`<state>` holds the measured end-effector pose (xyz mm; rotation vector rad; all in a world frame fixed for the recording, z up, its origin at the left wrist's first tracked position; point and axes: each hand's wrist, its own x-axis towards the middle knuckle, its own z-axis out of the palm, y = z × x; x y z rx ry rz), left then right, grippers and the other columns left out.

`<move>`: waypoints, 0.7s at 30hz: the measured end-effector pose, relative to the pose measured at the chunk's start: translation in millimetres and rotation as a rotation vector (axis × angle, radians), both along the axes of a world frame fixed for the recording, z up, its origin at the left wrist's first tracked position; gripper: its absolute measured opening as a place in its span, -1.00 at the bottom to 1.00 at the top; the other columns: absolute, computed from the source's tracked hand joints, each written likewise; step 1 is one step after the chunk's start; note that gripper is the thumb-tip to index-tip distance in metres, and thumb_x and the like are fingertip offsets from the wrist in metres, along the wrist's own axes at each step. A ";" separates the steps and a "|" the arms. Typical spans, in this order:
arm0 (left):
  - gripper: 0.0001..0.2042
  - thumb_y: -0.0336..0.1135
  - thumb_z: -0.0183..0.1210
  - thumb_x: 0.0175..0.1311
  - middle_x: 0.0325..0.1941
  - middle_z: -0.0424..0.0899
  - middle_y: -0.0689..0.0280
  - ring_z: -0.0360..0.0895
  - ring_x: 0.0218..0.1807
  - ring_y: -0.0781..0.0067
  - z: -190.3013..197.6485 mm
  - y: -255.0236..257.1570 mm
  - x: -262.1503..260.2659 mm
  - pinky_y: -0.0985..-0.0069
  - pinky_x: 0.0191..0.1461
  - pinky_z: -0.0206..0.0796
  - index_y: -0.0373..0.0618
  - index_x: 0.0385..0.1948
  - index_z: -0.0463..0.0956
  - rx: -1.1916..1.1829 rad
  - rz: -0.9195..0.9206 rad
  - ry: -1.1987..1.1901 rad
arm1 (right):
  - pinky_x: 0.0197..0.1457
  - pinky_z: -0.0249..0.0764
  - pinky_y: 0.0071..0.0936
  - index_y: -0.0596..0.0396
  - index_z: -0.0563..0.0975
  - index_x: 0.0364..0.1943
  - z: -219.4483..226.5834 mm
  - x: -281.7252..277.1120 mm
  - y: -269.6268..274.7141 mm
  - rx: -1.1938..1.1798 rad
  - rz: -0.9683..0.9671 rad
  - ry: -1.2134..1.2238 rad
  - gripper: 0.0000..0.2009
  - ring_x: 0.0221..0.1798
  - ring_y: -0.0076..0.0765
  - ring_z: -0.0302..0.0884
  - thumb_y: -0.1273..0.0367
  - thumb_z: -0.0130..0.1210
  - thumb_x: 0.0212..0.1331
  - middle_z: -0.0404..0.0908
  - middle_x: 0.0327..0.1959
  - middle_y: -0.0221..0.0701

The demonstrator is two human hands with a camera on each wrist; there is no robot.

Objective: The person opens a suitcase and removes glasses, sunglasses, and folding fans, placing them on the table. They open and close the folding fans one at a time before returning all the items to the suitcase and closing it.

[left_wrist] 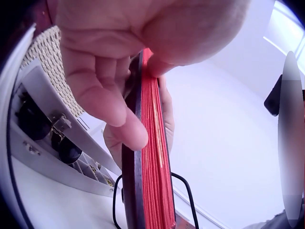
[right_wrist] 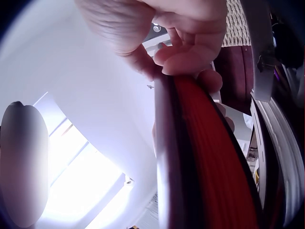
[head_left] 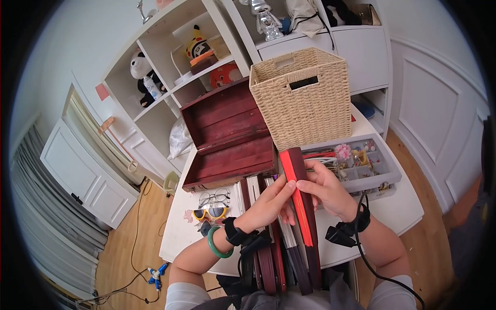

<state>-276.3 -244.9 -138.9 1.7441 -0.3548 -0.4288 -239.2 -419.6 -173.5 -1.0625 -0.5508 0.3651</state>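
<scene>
Both hands pinch a closed red folding fan (head_left: 298, 199) by its dark outer ribs, the left hand (head_left: 269, 202) and right hand (head_left: 327, 190) facing across it, so the step looks like spreading it. Next, probably, thumbs part the ribs; just beyond the hands sit a compartment tray (head_left: 388, 170), an open wooden box (head_left: 227, 137) and a wicker basket (head_left: 305, 95) on the surface (head_left: 403, 206).

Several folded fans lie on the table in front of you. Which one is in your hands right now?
The red-leaved fan with dark guards, pinched between left hand and right hand. The other fans lie flat on the table, untouched.

surface: white table (head_left: 398, 206) | on it: open red wooden box (head_left: 230, 137), wicker basket (head_left: 304, 98), grey compartment tray (head_left: 380, 173) (small trinkets inside), eyeglasses (head_left: 214, 197), yellow sunglasses (head_left: 210, 213)
</scene>
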 end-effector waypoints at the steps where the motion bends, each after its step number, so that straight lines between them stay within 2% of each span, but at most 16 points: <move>1: -0.52 0.00 -0.29 0.41 -0.28 0.57 0.27 0.56 -0.47 0.59 2.4 -1.9 -1.7 0.75 -0.53 0.36 -0.13 0.21 0.04 0.018 -0.016 0.001 | -0.66 0.23 -0.78 0.15 0.21 0.10 0.4 -0.5 0.4 0.052 -0.013 0.010 -0.56 -0.61 -0.74 0.35 0.34 0.07 0.20 0.51 -0.35 -0.40; 3: -0.49 0.00 -0.26 0.41 -0.27 0.57 0.28 0.56 -0.44 0.59 4.1 -5.0 -6.1 0.74 -0.51 0.36 -0.13 0.25 -0.01 0.035 -0.030 0.001 | -0.65 0.21 -0.79 0.14 0.21 0.11 2.3 -0.6 -2.5 0.096 -0.069 0.012 -0.56 -0.61 -0.75 0.32 0.34 0.06 0.20 0.51 -0.35 -0.41; 5: -0.41 0.03 -0.23 0.39 -0.22 0.57 0.29 0.55 -0.30 0.59 0.5 -7.0 -12.2 0.68 -0.38 0.35 -0.14 0.30 -0.11 0.143 -0.131 -0.122 | -0.66 0.19 -0.77 0.10 0.22 0.11 2.2 3.9 -6.7 0.147 -0.177 0.029 -0.57 -0.63 -0.76 0.27 0.32 0.05 0.21 0.50 -0.37 -0.45; 6: -0.33 -0.02 -0.09 0.35 -0.16 0.55 0.28 0.51 -0.20 0.59 -0.7 -5.9 -13.6 0.62 -0.25 0.34 -0.13 0.33 -0.21 0.108 -0.210 -0.017 | -0.68 0.20 -0.74 0.10 0.23 0.10 1.4 6.4 -6.5 0.189 -0.253 0.067 -0.58 -0.64 -0.74 0.28 0.31 0.05 0.21 0.50 -0.40 -0.46; 8: -0.29 -0.13 0.06 0.29 -0.10 0.52 0.27 0.51 -0.19 0.58 -7.2 -10.9 -20.1 0.58 -0.22 0.34 -0.12 0.33 -0.20 0.062 -0.256 -0.008 | -0.69 0.22 -0.71 0.08 0.24 0.08 -1.9 12.7 -7.4 0.313 -0.309 0.108 -0.60 -0.66 -0.71 0.29 0.30 0.04 0.22 0.50 -0.43 -0.46; 9: -0.34 -0.27 0.11 0.26 -0.16 0.50 0.28 0.51 -0.25 0.58 -4.9 -12.5 -23.8 0.57 -0.25 0.36 -0.12 0.29 -0.11 0.067 -0.224 0.057 | -0.68 0.25 -0.69 0.06 0.25 0.07 -2.5 15.3 -9.7 0.338 -0.325 0.107 -0.62 -0.65 -0.69 0.30 0.29 0.04 0.22 0.50 -0.44 -0.47; 10: -0.34 -0.27 0.11 0.26 -0.16 0.50 0.28 0.51 -0.25 0.58 -4.1 -11.4 -26.9 0.57 -0.25 0.36 -0.12 0.29 -0.11 0.065 -0.223 0.060 | -0.68 0.25 -0.69 0.06 0.25 0.07 -1.8 15.5 -10.3 0.336 -0.324 0.110 -0.62 -0.65 -0.69 0.30 0.29 0.04 0.22 0.50 -0.44 -0.47; 12: -0.46 -0.31 0.06 0.30 -0.27 0.45 0.30 0.49 -0.35 0.59 -2.9 -5.8 -33.4 0.61 -0.33 0.36 -0.10 0.24 -0.02 -0.088 -0.174 0.288 | -0.67 0.26 -0.69 0.05 0.26 0.06 -0.3 14.5 -10.5 0.339 -0.377 0.105 -0.63 -0.64 -0.68 0.31 0.29 0.04 0.23 0.50 -0.45 -0.48; 13: -0.53 -0.40 0.02 0.30 -0.36 0.41 0.33 0.44 -0.50 0.61 -1.5 -4.1 -37.0 0.66 -0.45 0.32 -0.10 0.19 0.04 -0.094 -0.102 0.301 | -0.63 0.31 -0.68 0.07 0.24 0.09 -0.7 14.1 -9.3 0.326 -0.358 0.077 -0.61 -0.61 -0.68 0.32 0.29 0.04 0.23 0.49 -0.39 -0.45; 14: -0.53 -0.40 0.02 0.30 -0.36 0.41 0.33 0.44 -0.50 0.61 -2.4 1.9 -38.8 0.66 -0.45 0.32 -0.10 0.19 0.04 -0.093 -0.102 0.306 | -0.63 0.31 -0.68 0.07 0.24 0.09 -1.3 13.2 -7.5 0.326 -0.359 0.082 -0.61 -0.61 -0.68 0.32 0.29 0.04 0.23 0.49 -0.39 -0.45; 17: -0.52 -0.53 0.01 0.21 -0.44 0.39 0.37 0.33 -0.65 0.64 4.0 18.9 -46.6 0.68 -0.57 0.21 -0.11 0.19 0.11 -0.082 0.040 0.242 | -0.53 0.43 -0.59 0.11 0.19 0.17 -3.3 11.0 -4.7 0.308 -0.307 0.045 -0.54 -0.56 -0.69 0.33 0.31 0.02 0.23 0.47 -0.25 -0.37; 21: -0.52 -0.51 0.01 0.18 -0.46 0.37 0.40 0.31 -0.67 0.68 18.6 47.8 -40.8 0.69 -0.59 0.18 -0.11 0.18 0.14 0.043 0.259 0.013 | -0.51 0.44 -0.58 0.16 0.25 0.11 -3.3 13.2 -8.1 0.227 -0.245 0.074 -0.61 -0.59 -0.68 0.31 0.34 -0.01 0.24 0.48 -0.32 -0.36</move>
